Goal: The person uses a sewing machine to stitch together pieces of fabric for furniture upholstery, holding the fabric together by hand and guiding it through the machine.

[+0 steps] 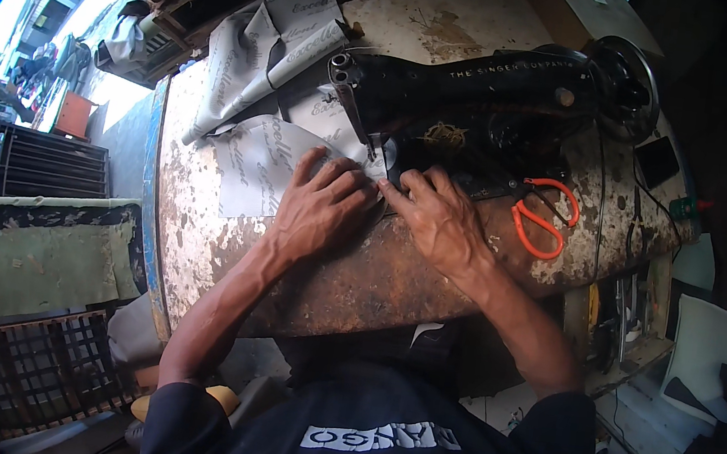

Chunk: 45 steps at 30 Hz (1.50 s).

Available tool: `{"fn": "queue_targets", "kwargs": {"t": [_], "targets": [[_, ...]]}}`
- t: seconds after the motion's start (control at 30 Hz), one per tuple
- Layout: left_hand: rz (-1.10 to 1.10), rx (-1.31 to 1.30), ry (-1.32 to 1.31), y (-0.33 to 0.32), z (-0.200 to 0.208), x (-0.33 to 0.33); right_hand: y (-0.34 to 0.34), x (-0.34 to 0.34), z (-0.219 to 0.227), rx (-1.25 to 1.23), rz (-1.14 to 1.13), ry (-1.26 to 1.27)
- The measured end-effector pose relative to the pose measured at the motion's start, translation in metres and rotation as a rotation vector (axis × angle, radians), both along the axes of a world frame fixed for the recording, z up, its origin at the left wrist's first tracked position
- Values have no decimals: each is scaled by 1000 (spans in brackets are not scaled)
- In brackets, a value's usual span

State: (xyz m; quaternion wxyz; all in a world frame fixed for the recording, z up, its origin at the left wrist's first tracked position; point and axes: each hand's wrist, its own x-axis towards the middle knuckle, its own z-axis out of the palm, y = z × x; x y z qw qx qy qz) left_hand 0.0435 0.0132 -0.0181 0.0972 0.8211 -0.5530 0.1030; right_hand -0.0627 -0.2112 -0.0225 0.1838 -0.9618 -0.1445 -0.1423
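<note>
A black sewing machine [480, 92] stands on the worn table, its needle and presser foot [376, 150] over a pale grey printed sheet [254, 168]. My left hand [323, 202] bears on the sheet just left of the foot, fingers bent and gathered on the material. To the right of the foot, my right hand [438, 223] has its thumb and forefinger closed at the sheet's edge. What lies under both palms is hidden. Orange-handled scissors [546, 220] rest right of my right hand, their blades partly out of sight by the machine.
The worn table [283, 294] has chipped white paint and a curved near edge. Behind my left hand, more of the sheet is folded up. A dark flat device [657, 163] lies at the right, below the handwheel [621, 91]. A green padded panel [33, 259] stands at the left.
</note>
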Motion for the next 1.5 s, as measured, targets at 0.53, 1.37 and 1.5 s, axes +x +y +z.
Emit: {"fn": "queue_targets", "kwargs": {"t": [0.53,1.37,1.5], "targets": [[51,-128,-164,23,-4,14,0,24,1,73,-52,50],[-71,59,43,19,-7,25,-15,23,-7,92,92,-58],[-127,123,21,20,1,30,-18,23,-5,65,128,-53]]}}
